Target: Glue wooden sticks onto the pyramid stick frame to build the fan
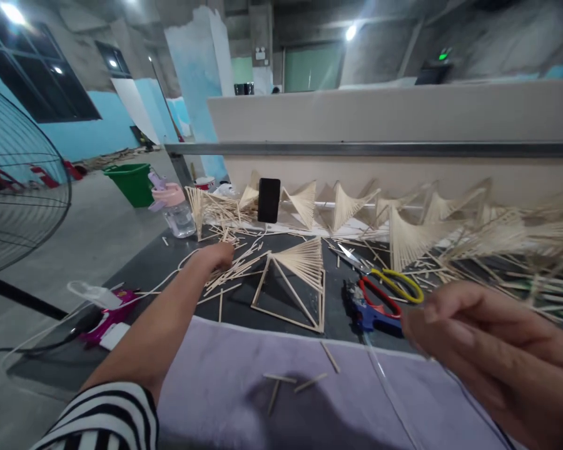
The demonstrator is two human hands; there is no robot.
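Observation:
My left hand (221, 255) reaches out over loose thin wooden sticks (234, 270) left of centre; its fingers are mostly hidden behind the hand. Right of it stands a frame of glued sticks (300, 262), with a fan of sticks along its top and a rectangular base. Close to the camera, my right hand (492, 356) has thumb and forefinger pressed together; whatever they pinch is too small or blurred to make out. Just beyond it lie a blue glue gun (366, 314) and scissors (380, 284) with red and yellow handles.
Several twisted stick models (351, 203) line the back, with a black phone (269, 200) upright among them. A water bottle (178, 212) stands back left. A purple power strip (106, 315) with cables lies left, beside a fan (23, 181). Short stick pieces (281, 379) lie on the lilac cloth (216, 381).

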